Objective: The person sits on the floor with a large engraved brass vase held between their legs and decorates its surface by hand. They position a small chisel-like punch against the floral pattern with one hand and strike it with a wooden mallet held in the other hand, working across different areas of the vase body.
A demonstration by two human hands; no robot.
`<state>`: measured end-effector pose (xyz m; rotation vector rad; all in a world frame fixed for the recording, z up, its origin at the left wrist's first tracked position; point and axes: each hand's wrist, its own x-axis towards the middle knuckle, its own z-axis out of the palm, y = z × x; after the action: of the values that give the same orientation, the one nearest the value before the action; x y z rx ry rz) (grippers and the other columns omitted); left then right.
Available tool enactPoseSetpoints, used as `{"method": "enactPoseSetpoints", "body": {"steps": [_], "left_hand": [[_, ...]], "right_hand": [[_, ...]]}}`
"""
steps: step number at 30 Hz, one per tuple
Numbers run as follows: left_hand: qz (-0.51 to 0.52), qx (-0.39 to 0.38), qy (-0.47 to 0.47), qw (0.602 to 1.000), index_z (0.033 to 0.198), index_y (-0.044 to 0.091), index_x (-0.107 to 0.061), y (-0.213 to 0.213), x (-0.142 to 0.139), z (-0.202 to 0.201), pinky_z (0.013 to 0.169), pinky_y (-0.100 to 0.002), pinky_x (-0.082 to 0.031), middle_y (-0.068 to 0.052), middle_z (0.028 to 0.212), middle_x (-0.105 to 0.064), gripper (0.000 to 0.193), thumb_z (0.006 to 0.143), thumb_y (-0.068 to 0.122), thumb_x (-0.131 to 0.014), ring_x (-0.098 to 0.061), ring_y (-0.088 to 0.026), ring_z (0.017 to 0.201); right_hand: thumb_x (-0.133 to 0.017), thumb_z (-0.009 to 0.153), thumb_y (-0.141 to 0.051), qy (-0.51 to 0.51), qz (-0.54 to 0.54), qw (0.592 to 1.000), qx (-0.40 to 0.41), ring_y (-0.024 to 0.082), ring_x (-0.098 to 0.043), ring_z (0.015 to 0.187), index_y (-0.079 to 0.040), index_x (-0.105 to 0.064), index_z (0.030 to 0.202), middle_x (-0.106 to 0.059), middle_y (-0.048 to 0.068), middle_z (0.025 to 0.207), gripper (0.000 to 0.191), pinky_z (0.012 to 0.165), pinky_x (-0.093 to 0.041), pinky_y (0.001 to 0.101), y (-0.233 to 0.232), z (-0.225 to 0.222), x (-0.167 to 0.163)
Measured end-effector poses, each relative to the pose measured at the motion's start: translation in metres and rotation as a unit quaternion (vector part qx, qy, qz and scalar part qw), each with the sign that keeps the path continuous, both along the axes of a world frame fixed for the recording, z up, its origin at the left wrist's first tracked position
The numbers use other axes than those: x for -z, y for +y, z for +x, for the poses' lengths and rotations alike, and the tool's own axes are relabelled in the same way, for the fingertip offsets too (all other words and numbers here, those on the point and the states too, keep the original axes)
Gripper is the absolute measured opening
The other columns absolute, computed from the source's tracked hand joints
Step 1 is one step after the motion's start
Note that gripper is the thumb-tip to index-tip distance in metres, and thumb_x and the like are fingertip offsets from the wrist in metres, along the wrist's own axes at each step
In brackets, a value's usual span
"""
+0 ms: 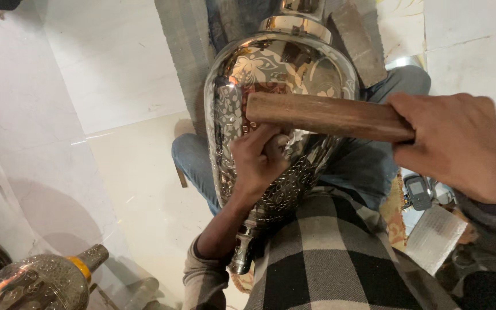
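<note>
A large shiny metal vase [271,74] with engraved flower patterns lies across my lap. My left hand [258,158] rests on its side with the fingers closed around a small tool, mostly hidden, pressed to the metal. My right hand [457,143] grips a brown wooden block [322,115], held level just above the left hand and over the vase's middle.
A second engraved metal vessel [33,282] with a yellow band lies on the white tiled floor at lower left. A small dark handset [417,192] and a silvery pad [434,236] lie at right. A checked cloth [328,252] covers my lap. A grey slab [188,51] stands behind the vase.
</note>
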<state>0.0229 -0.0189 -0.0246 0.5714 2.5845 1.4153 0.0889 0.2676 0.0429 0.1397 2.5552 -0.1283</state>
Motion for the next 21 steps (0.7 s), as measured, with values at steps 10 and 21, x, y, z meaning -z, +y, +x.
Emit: {"method": "enactPoseSetpoints", "body": {"steps": [10, 21], "left_hand": [[0.361, 0.041, -0.242, 0.900, 0.114, -0.006, -0.067, 0.005, -0.028, -0.035, 0.082, -0.028, -0.057, -0.008, 0.102, -0.073, 0.023, 0.091, -0.011, -0.066, -0.070, -0.014, 0.089], [0.144, 0.222, -0.088, 0.960, 0.126, 0.000, -0.065, 0.017, -0.041, -0.063, 0.089, -0.030, -0.065, -0.014, 0.105, -0.074, 0.048, 0.086, -0.018, -0.044, -0.076, -0.021, 0.098]], "right_hand": [[-0.082, 0.085, -0.007, 0.212, -0.495, 0.631, 0.559, 0.012, -0.060, 0.070, 0.000, -0.067, 0.100, -0.067, 0.002, 0.084, 0.023, 0.062, -0.048, 0.0281, -0.093, 0.077, 0.145], [-0.083, 0.082, -0.009, 0.193, -0.412, 0.762, 0.461, 0.012, -0.065, 0.074, 0.000, -0.068, 0.108, -0.071, 0.006, 0.084, 0.032, 0.069, -0.052, 0.0279, -0.084, 0.119, 0.147]]}}
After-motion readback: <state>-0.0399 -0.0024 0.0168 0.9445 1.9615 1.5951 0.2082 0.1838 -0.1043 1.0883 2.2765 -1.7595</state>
